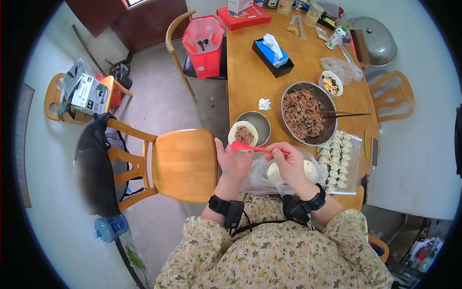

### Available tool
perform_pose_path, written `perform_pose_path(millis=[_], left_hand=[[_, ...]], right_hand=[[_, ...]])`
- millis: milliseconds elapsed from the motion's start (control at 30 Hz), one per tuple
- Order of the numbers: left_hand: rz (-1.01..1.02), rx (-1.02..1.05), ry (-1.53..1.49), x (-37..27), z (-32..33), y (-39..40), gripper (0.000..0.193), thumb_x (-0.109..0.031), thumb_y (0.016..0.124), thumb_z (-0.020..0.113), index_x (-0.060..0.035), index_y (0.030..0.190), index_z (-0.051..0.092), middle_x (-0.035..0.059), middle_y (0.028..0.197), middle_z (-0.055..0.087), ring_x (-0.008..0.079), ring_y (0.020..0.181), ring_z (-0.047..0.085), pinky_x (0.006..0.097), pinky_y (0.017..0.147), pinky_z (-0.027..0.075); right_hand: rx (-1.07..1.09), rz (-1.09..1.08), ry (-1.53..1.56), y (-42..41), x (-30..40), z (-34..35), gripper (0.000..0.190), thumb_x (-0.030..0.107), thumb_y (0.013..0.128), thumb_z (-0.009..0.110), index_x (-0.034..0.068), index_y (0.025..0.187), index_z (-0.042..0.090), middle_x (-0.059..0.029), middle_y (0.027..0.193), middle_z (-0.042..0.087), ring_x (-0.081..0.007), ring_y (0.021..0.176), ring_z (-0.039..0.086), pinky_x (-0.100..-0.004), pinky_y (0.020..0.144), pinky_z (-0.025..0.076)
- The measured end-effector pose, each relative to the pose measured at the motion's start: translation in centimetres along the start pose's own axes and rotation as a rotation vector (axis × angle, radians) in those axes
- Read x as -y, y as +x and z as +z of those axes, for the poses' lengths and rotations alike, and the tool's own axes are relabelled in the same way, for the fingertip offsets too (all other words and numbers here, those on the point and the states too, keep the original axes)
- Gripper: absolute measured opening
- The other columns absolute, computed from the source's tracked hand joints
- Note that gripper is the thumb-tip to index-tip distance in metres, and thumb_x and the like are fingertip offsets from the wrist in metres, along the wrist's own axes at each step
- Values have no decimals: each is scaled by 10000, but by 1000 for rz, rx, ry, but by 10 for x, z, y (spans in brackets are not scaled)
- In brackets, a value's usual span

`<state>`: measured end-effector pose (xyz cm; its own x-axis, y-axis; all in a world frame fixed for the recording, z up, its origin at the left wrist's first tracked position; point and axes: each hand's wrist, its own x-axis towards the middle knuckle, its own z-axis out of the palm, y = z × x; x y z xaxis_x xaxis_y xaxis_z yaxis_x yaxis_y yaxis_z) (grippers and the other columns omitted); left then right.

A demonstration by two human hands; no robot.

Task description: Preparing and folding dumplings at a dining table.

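Note:
On the fingers of my left hand [235, 163] rests a round dumpling wrapper [232, 139] with a mound of minced meat filling [244, 135] at its middle. My right hand [287, 161] grips a red spoon [245, 146], whose bowl is over the wrapper's near edge. Behind the wrapper stands a shallow metal bowl [265, 126]. Beneath my right hand, stacked wrappers [275, 173] lie in a clear plastic bag [254, 180]. A large steel bowl [334, 132] holds more filling, with chopsticks [352, 115] leaning in it. Rows of folded dumplings [335, 159] lie to the right.
A tissue box [273, 56], a crumpled tissue [264, 104] and a small white bowl [331, 83] with seasonings stand farther back on the wooden table [245, 79]. A phone [375, 151] lies by the right edge. A wooden chair [184, 164] is at my left; a red bin [204, 54] sits on another.

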<state>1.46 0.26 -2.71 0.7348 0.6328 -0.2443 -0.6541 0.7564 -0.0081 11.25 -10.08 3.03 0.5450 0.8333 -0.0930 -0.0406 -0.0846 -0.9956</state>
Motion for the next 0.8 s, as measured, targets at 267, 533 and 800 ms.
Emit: perform_pose_path(millis=[267, 533, 800], left_hand=[[52, 82, 30, -7, 5, -3, 714, -569, 795, 332, -5, 1232, 326, 123, 1277, 345, 261, 1198, 286, 404, 1010, 179], [17, 49, -8, 0, 14, -2, 709, -558, 816, 285, 8, 1243, 300, 133, 1285, 330, 262, 1206, 274, 394, 1023, 159], [-39, 31, -14, -1, 10, -6, 702, -546, 828, 263, 15, 1250, 283, 142, 1297, 310, 269, 1219, 257, 397, 1025, 158]], right_hand=[[-14, 69, -39, -9, -1, -33, 148, 79, 851, 441, -20, 871, 549, -74, 742, 595, -109, 666, 576, -225, 640, 460], [-26, 18, -42, -15, 10, -36, 138, 64, 855, 434, -22, 895, 535, -59, 750, 578, -98, 695, 565, -218, 654, 462], [-281, -104, -544, 3, -11, -92, 101, 71, 831, 468, 20, 895, 527, -96, 774, 589, -190, 686, 580, -279, 615, 459]])
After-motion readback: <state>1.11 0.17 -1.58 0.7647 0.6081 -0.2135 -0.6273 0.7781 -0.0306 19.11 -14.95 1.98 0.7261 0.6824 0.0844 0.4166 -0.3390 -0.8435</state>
